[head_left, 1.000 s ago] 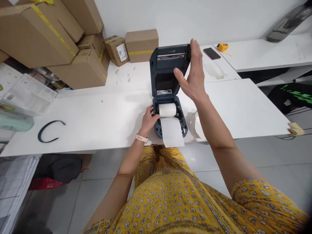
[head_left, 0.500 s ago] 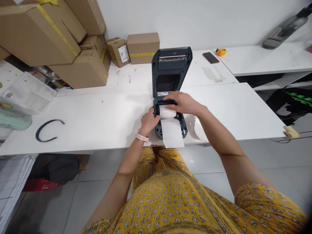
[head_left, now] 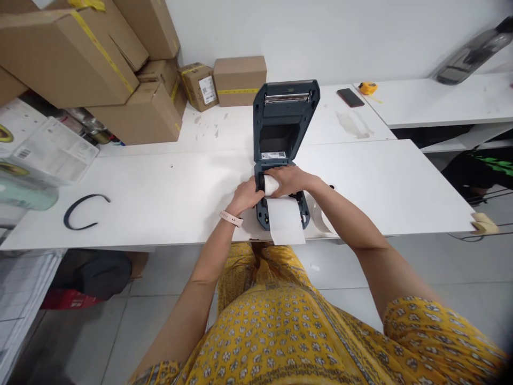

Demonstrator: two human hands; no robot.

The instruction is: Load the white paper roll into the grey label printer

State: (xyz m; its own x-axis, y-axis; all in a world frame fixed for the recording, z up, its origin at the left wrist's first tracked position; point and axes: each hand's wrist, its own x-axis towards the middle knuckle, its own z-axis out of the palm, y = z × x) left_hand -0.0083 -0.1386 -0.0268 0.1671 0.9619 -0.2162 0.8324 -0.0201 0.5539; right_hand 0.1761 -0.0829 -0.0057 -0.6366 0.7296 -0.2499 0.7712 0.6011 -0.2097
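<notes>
A dark label printer [head_left: 262, 216] stands on the table with its lid [head_left: 286, 112] raised. Inside it sits a white label roll [head_left: 271, 185], and a loose strip of label paper [head_left: 285, 219] runs forward over the table's front edge. My left hand [head_left: 246, 196] is closed on the printer's left side, its thumb by the roll's left end. Over the top and right of the roll, my right hand [head_left: 289, 179] is closed, covering much of it. A curled piece of white backing paper [head_left: 321, 219] lies right of the printer, partly behind my right forearm.
Cardboard boxes [head_left: 240, 80] stand along the wall, with a taller stack at the left. A black headband [head_left: 72, 214] lies on the table's left. At the back right are a phone [head_left: 350, 98], a yellow tape measure [head_left: 367, 88] and a dark bottle [head_left: 468, 59].
My right hand has come down onto the roll and wrapped over its right part. My left hand stays at the printer's left side. The view has shifted slightly.
</notes>
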